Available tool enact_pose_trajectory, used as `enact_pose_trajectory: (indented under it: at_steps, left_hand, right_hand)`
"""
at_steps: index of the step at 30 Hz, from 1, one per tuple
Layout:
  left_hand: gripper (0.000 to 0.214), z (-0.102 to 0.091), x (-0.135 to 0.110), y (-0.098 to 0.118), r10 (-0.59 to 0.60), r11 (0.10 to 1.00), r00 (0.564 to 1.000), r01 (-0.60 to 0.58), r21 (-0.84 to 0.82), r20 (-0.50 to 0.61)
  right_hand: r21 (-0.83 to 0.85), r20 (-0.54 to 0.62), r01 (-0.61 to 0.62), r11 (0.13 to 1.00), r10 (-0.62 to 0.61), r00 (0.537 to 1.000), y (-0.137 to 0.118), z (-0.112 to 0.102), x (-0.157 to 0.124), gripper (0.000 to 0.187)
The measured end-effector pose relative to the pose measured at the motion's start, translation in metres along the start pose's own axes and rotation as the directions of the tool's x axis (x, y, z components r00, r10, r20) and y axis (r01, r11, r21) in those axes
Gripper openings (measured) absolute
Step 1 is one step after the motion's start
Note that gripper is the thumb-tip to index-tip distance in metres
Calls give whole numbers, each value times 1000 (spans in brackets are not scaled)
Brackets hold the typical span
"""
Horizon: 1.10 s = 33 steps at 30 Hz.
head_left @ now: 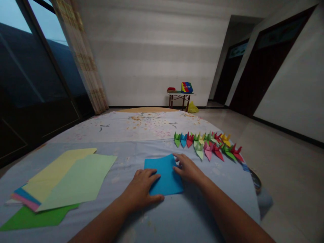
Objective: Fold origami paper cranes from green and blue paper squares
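A blue square of paper [164, 173] lies flat on the cloth-covered table [131, 131] in front of me. My left hand [141, 187] rests on its left edge, fingers curled down onto the sheet and thumb along the lower edge. My right hand [187, 168] presses on the paper's right edge with fingers stretched flat. Neither hand lifts the paper. A row of several folded paper cranes [207, 145] in mixed colours lies just beyond my right hand.
A stack of coloured paper sheets [63, 182], light green and yellow on top, lies at the left. The table's right edge [253, 175] drops to a tiled floor. A small table with a colourful box [186, 87] stands by the far wall.
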<state>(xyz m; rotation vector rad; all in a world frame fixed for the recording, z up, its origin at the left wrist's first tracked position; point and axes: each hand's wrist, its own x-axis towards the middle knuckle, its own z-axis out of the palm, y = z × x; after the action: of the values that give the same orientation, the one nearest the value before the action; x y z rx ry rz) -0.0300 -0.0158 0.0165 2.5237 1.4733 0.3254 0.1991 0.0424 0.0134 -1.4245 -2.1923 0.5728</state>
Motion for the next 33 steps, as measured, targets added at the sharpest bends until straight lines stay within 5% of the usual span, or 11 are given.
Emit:
enact_pose_trajectory:
  at_steps: [4, 8, 15, 18, 22, 27, 30, 33]
  left_hand:
    - [65, 4, 0, -1, 6, 1000, 999, -6, -2, -33]
    - [64, 8, -1, -2, 22, 1000, 998, -23, -11, -64]
    - [66, 7, -5, -4, 1, 998, 997, -6, -68, -83]
    - [53, -12, -4, -28, -152, 988, 975, 154, 2, -162]
    - [56, -54, -16, -102, -465, 856, 840, 507, 99, -280]
    - [100, -91, -61, -203, -757, 597, 605, 794, 114, -246]
    - [103, -99, -88, -236, -843, 479, 491, 871, 109, -220]
    - [100, -105, -106, -255, -876, 435, 445, 895, 97, -188]
  right_hand:
    - [-10, 66, 226, 974, -225, 972, -9, -5, -10, 52]
    - [-70, 127, 301, 951, -291, 948, -19, -4, -19, 64]
    - [-85, 124, 259, 962, -248, 961, -6, 8, -19, 57]
    - [-56, 172, 178, 982, -166, 971, 7, 13, -17, 59]
    - [-64, 185, 122, 990, -108, 977, 18, 18, -14, 63]
    - [-64, 196, 113, 992, -99, 976, 22, 21, -13, 63]
    - [-69, 202, 100, 993, -84, 976, 21, 21, -13, 64]
    - [-84, 210, 78, 993, -58, 976, 20, 22, -13, 63]
